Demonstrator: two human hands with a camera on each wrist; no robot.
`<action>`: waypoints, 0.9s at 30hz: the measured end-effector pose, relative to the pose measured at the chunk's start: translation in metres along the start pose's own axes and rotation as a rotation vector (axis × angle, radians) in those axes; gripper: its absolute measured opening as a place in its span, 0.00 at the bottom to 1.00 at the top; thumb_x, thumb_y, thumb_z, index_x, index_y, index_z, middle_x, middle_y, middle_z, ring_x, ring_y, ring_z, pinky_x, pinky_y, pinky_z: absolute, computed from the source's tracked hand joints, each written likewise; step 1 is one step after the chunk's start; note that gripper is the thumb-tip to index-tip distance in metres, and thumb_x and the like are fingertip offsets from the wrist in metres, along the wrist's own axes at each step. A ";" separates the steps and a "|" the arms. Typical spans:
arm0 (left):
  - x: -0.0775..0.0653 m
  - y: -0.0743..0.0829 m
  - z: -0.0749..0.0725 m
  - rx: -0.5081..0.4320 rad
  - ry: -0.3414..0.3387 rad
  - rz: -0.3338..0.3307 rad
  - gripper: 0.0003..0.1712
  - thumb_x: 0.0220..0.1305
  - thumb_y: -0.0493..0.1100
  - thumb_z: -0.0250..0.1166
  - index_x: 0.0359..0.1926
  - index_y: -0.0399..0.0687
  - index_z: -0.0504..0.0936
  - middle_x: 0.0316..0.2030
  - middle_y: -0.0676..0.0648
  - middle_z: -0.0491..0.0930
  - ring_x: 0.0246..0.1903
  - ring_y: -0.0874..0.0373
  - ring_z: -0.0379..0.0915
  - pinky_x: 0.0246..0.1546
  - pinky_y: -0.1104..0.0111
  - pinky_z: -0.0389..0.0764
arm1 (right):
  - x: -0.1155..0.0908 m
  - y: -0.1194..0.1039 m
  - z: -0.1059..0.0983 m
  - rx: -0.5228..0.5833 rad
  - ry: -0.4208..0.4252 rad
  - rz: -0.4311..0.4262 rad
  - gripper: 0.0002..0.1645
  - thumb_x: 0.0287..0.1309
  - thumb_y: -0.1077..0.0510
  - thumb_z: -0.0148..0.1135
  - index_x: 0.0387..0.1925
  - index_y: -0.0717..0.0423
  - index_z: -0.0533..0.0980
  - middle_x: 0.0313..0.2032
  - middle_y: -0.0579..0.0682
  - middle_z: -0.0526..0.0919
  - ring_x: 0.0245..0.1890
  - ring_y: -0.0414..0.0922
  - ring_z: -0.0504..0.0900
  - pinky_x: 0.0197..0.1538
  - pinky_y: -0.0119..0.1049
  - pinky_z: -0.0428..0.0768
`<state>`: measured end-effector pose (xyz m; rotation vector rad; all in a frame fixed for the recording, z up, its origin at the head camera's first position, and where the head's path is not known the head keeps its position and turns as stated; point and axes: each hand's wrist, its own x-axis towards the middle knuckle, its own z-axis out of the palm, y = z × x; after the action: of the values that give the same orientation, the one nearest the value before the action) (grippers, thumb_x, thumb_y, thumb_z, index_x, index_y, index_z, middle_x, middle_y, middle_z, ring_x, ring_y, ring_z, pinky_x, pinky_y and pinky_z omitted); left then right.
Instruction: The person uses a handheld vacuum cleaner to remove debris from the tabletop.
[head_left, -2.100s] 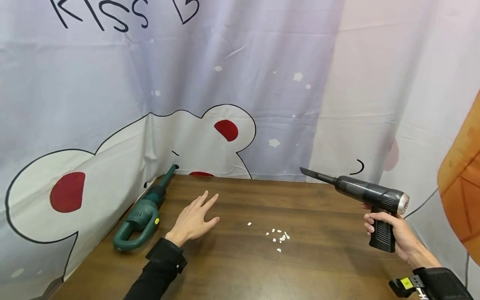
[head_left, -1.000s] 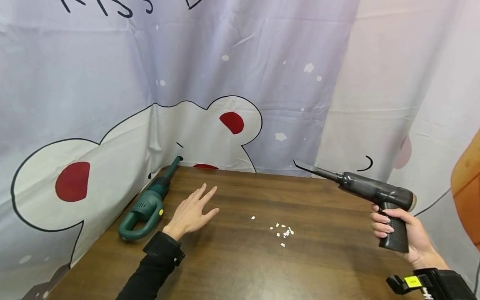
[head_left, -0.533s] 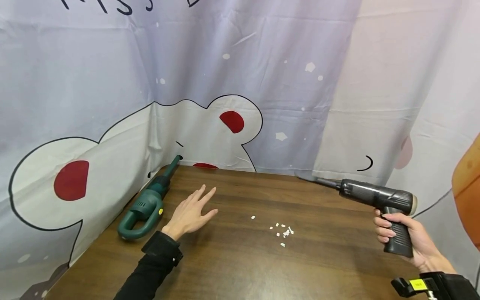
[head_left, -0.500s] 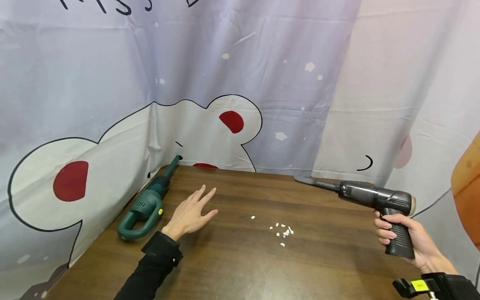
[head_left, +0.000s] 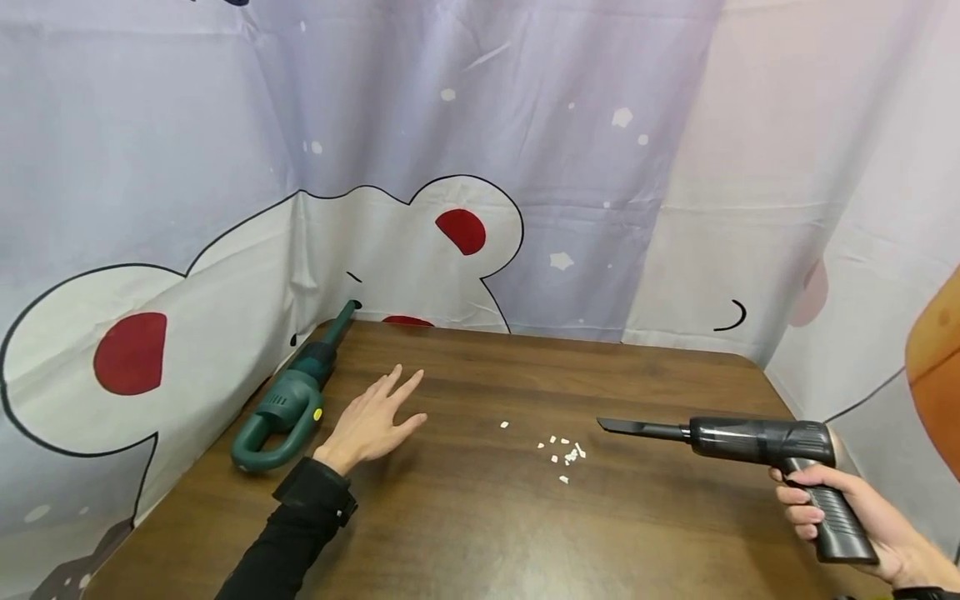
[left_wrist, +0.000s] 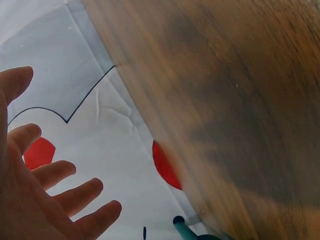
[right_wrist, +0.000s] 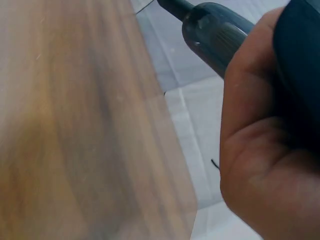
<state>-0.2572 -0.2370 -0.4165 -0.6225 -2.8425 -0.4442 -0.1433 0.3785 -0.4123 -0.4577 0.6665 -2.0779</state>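
Note:
My right hand (head_left: 840, 508) grips the handle of a black handheld vacuum (head_left: 757, 442), held above the table's right side. Its flat nozzle points left, toward several small white scraps (head_left: 572, 455) scattered mid-table. In the right wrist view, curled fingers wrap the handle, and part of the vacuum's body (right_wrist: 215, 35) shows beyond them. My left hand (head_left: 371, 425) hovers over the left part of the table with fingers spread, holding nothing. Nearest to it is a dark green handheld blower-like tool (head_left: 281, 408) with a loop handle and long nozzle, lying along the left edge.
The brown wooden table (head_left: 450, 525) meets a printed curtain (head_left: 570, 183) at its back and left. A thin dark cable (head_left: 870, 396) runs at the right, near an orange printed shape (head_left: 937, 367).
My right hand has lowered the black vacuum and levelled it, its nozzle now nearer the height of the scraps. The head view has tilted down slightly. My left hand stays spread in about the same place.

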 end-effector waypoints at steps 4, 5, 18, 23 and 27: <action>-0.001 -0.002 -0.001 -0.004 0.007 -0.019 0.42 0.71 0.61 0.60 0.80 0.55 0.58 0.76 0.33 0.55 0.71 0.31 0.58 0.61 0.37 0.68 | 0.003 0.004 -0.004 -0.002 0.018 0.016 0.30 0.75 0.60 0.19 0.59 0.59 0.70 0.40 0.47 0.69 0.36 0.39 0.64 0.50 0.32 0.73; -0.001 -0.002 -0.001 -0.004 0.007 -0.023 0.42 0.71 0.61 0.60 0.80 0.55 0.58 0.76 0.33 0.55 0.71 0.31 0.58 0.62 0.37 0.68 | 0.006 0.005 -0.005 -0.007 0.017 0.022 0.30 0.75 0.60 0.19 0.59 0.58 0.70 0.41 0.46 0.69 0.36 0.39 0.64 0.49 0.32 0.73; -0.001 -0.004 0.011 0.006 -0.017 0.012 0.41 0.72 0.61 0.59 0.79 0.54 0.59 0.75 0.32 0.56 0.70 0.31 0.59 0.64 0.39 0.66 | 0.012 0.021 -0.016 -0.009 0.058 0.043 0.28 0.75 0.61 0.21 0.57 0.57 0.71 0.39 0.46 0.69 0.36 0.38 0.64 0.50 0.31 0.76; 0.000 -0.003 0.010 0.002 -0.012 0.015 0.41 0.71 0.60 0.60 0.79 0.53 0.60 0.75 0.32 0.57 0.71 0.31 0.58 0.66 0.39 0.64 | 0.010 0.022 -0.016 -0.005 0.056 0.038 0.29 0.75 0.61 0.21 0.57 0.57 0.71 0.39 0.46 0.70 0.36 0.38 0.64 0.51 0.31 0.76; 0.000 -0.002 0.011 0.002 -0.017 0.012 0.41 0.71 0.61 0.60 0.78 0.53 0.61 0.75 0.32 0.57 0.71 0.31 0.58 0.65 0.39 0.65 | 0.008 0.023 -0.014 0.010 0.072 0.032 0.29 0.75 0.61 0.20 0.56 0.59 0.71 0.39 0.47 0.71 0.36 0.39 0.65 0.50 0.33 0.76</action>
<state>-0.2599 -0.2353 -0.4272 -0.6462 -2.8529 -0.4366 -0.1411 0.3654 -0.4370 -0.3654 0.7012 -2.0750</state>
